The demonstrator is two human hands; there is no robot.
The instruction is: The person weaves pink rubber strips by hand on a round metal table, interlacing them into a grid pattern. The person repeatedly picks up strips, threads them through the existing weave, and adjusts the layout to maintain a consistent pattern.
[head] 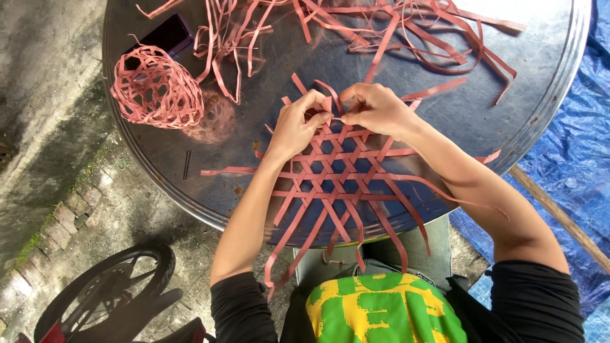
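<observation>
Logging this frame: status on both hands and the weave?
Left hand and right hand both pinching pink strips at far edge of flat woven mat. Mat flat on round metal table. Finished woven ball and loose strips clear of hands.

One head-worn camera looks steeply down from close above the round metal surface (508, 70), facing away from the wearer; lap at the near edge, ground to the left.
</observation>
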